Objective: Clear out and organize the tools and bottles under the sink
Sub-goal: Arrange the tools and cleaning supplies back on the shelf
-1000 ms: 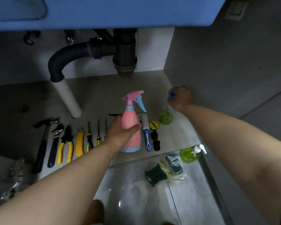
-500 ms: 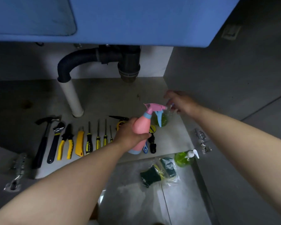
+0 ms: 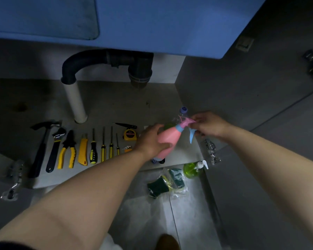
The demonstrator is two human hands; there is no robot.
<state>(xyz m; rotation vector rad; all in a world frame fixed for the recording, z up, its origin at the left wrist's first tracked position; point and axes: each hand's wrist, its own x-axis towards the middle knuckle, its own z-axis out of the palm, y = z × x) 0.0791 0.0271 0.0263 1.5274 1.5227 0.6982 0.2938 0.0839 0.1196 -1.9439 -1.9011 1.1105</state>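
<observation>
head view: my left hand (image 3: pixel 152 139) wraps the sprayer (image 3: pixel 170 138), tilted, long axis running up-right above the cabinet floor (image 3: pixel 116 105) at its right end; my right hand (image 3: pixel 210 126) pinches its head, nearest the trigger.

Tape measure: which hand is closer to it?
Left. The left hand, gripping the pink spray bottle, is just right of the tape measure; the right hand is farther right, at the nozzle.
</observation>
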